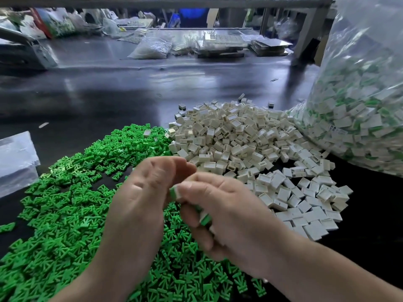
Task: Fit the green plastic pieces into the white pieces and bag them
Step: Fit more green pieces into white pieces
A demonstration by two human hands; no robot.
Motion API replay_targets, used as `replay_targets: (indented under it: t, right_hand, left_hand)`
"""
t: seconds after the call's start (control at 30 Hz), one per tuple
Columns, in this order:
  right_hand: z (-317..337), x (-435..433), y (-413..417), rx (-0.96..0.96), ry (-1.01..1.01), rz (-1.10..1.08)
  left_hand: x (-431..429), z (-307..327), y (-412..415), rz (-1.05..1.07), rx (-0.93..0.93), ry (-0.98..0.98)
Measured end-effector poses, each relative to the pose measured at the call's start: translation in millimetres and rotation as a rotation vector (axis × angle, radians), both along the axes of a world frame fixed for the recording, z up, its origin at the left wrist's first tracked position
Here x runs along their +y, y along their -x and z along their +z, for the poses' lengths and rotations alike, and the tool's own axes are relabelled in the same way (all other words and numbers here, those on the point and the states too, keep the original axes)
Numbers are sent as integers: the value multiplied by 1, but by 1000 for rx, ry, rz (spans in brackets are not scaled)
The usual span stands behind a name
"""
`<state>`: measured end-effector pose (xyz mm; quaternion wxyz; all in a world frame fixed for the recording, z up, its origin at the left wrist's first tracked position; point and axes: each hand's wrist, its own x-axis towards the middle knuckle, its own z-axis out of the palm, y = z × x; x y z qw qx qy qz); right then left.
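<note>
Green pieces (65, 203) lie in a wide heap across the near left of the dark table (109, 94), running under both forearms. Just beside them, toward the right, sits a mound of white pieces (229, 136), small open boxes tumbled every way; a stray white one rests on the far edge of the green heap. Against the right of the white mound stands a large clear bag (359, 94), filled with white pieces that show green.

Both hands meet above the green heap. The right hand (231, 210) pinches a joined piece (173, 194), white with a green edge, under its thumb, and its lower fingers curl round a second joined piece (205, 218). The left hand (144, 192) has its back to me, fingers curled toward the first one; its fingertips are hidden and blurred, so I cannot tell whether it grips anything.

At the left edge lies a flat plastic bag (15, 158). Far across the table are a smaller filled bag (152, 49) and stacked trays (220, 43).
</note>
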<state>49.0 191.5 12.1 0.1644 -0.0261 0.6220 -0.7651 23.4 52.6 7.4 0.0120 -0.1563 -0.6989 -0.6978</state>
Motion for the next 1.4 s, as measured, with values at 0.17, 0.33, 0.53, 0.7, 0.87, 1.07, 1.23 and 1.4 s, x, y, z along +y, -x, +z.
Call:
replay_targets:
  t: [0.17, 0.33, 0.53, 0.7, 0.87, 1.07, 1.23, 1.4]
  right_hand:
    - [-1, 11, 8, -50, 124, -61]
    - [-3, 11, 8, -67, 128, -56]
    - [-4, 15, 11, -114, 100, -69]
    - [-4, 13, 11, -111, 141, -61]
    - [-4, 15, 14, -149, 201, -70]
    - [7, 37, 22, -130, 496, -150]
    - [12, 50, 29, -121, 662, -315]
    - [7, 49, 31, -213, 582, -374]
  left_hand:
    - [-11, -5, 5, 50, 275, 296]
    - [-10, -5, 8, 182, 444, 443]
    - [-10, -4, 8, 155, 497, 457]
    - [-10, -6, 9, 148, 534, 460]
    - [-7, -7, 8, 181, 521, 510]
    - [-9, -13, 7, 156, 437, 568]
    - [-4, -22, 9, -99, 586, 938]
    - [1, -27, 14, -323, 695, 1162]
